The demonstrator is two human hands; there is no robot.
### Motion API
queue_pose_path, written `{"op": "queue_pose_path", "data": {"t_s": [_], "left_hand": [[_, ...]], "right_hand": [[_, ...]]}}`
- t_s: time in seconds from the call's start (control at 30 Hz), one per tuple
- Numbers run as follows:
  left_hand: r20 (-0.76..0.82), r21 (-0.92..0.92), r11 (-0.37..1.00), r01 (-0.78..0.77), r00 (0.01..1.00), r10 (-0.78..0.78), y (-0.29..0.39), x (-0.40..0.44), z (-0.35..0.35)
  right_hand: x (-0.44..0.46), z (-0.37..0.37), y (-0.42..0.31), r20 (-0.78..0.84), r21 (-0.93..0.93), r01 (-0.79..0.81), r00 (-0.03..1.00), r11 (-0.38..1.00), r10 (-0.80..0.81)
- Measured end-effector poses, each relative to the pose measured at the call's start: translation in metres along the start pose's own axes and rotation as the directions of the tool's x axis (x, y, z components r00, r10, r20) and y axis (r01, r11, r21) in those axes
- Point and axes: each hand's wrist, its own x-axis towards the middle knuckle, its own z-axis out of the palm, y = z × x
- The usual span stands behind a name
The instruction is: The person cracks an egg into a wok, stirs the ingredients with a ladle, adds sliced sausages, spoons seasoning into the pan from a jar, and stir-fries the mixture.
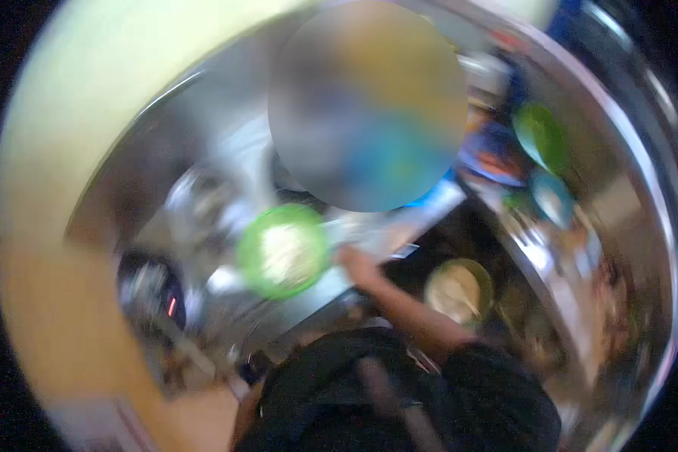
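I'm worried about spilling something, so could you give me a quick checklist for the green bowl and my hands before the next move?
1. Green bowl open side up: ok.
2. White contents inside the bowl: ok, no spill made out.
3. Right hand at the bowl: ok, by its right edge.
4. Firm grip on the rim: cannot tell, too blurred.
5. Left hand ready: cannot tell, not visible.
6. Sharp view: not ok, the picture is smeared.

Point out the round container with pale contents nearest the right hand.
The bright green bowl, beside the right hand; the duller, olive-rimmed container sits farther off, across the forearm.
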Motion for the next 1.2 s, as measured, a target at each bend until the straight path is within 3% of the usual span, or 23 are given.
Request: {"op": "queue_pose_path", "data": {"t_s": [0.03, 0.07, 0.1, 0.13, 0.17, 0.23, 0.37, 0.47, 0.53, 0.6, 0.63, 0.73, 0.87, 0.93, 0.97, 1.0, 1.03, 1.1, 1.2], "left_hand": [[-0.165, -0.078, 0.994, -0.076, 0.984, 0.063, -0.033, -0.072, -0.011], [-0.148, 0.263, 0.964, 0.047, 0.989, -0.008, -0.004, -0.089, 0.051], [-0.130, 0.578, 0.804, 0.139, 0.988, -0.078, 0.026, -0.105, 0.113], [-0.128, 0.621, 0.773, 0.131, 0.990, -0.064, 0.025, -0.109, 0.103], [-0.098, 0.674, 0.730, 0.113, 0.993, -0.063, 0.021, -0.115, 0.091], [-0.144, 0.611, 0.781, 0.132, 0.988, -0.054, 0.046, -0.139, 0.089], [-0.156, 0.649, 0.760, 0.035, 0.984, 0.088, 0.030, -0.177, 0.048], [-0.176, 0.625, 0.774, 0.101, 0.984, 0.014, 0.058, -0.206, 0.037], [-0.208, 0.588, 0.806, 0.072, 0.976, 0.065, 0.078, -0.225, 0.036], [-0.183, 0.579, 0.814, 0.045, 0.980, 0.076, 0.101, -0.228, 0.041], [-0.184, 0.572, 0.819, 0.045, 0.980, 0.075, 0.101, -0.224, 0.039], [-0.072, 0.421, 0.907, -0.003, 0.997, 0.037, 0.089, -0.192, 0.025], [-0.075, 0.279, 0.957, -0.079, 0.992, 0.103, 0.120, -0.163, 0.063], [-0.037, 0.291, 0.928, -0.232, 0.967, 0.253, 0.141, -0.143, 0.086], [-0.057, 0.327, 0.915, -0.236, 0.961, 0.269, 0.148, -0.128, 0.091], [-0.058, 0.310, 0.881, -0.357, 0.918, 0.392, 0.153, -0.122, 0.093], [-0.062, 0.173, 0.820, -0.546, 0.825, 0.562, 0.160, -0.109, 0.098], [-0.141, 0.130, 0.739, -0.661, 0.725, 0.674, 0.176, -0.109, 0.086], [-0.246, 0.090, 0.685, -0.723, 0.650, 0.719, 0.179, -0.118, 0.033]], "right_hand": [[-0.009, -0.008, -0.013, -0.055, 0.078, -0.099, 0.993, 0.992, 0.104], [-0.018, -0.010, -0.024, -0.105, 0.216, -0.217, 0.964, 0.952, 0.244], [-0.028, -0.014, -0.033, -0.145, 0.370, -0.283, 0.923, 0.885, 0.356], [-0.033, -0.017, -0.046, -0.128, 0.566, -0.399, 0.822, 0.722, 0.554], [-0.042, -0.019, -0.043, -0.073, 0.644, -0.397, 0.819, 0.655, 0.569], [-0.054, -0.016, -0.043, -0.041, 0.705, -0.384, 0.817, 0.597, 0.575], [-0.062, 0.001, -0.060, -0.102, 0.667, -0.330, 0.848, 0.668, 0.520], [-0.055, 0.019, -0.103, -0.220, 0.659, -0.279, 0.817, 0.699, 0.533], [-0.052, 0.029, -0.099, -0.168, 0.670, -0.300, 0.830, 0.679, 0.532], [-0.049, 0.046, -0.129, -0.215, 0.717, -0.309, 0.755, 0.625, 0.620], [-0.048, 0.043, -0.134, -0.216, 0.552, -0.399, 0.780, 0.732, 0.587], [-0.048, 0.035, -0.149, -0.174, 0.712, -0.255, 0.839, 0.654, 0.516], [-0.041, 0.031, -0.193, -0.082, 0.800, -0.167, 0.921, 0.577, 0.380], [-0.026, 0.045, -0.208, 0.001, 0.682, -0.237, 0.946, 0.692, 0.324], [-0.019, 0.052, -0.235, 0.069, 0.585, -0.294, 0.947, 0.756, 0.315], [-0.010, 0.068, -0.250, 0.132, 0.561, -0.262, 0.965, 0.785, 0.228], [0.000, 0.083, -0.258, 0.176, 0.550, -0.225, 0.973, 0.805, 0.152], [0.028, 0.123, -0.276, 0.259, 0.387, -0.090, 0.966, 0.918, -0.015], [0.067, 0.183, -0.313, 0.308, 0.364, 0.029, 0.939, 0.931, -0.150]]}}
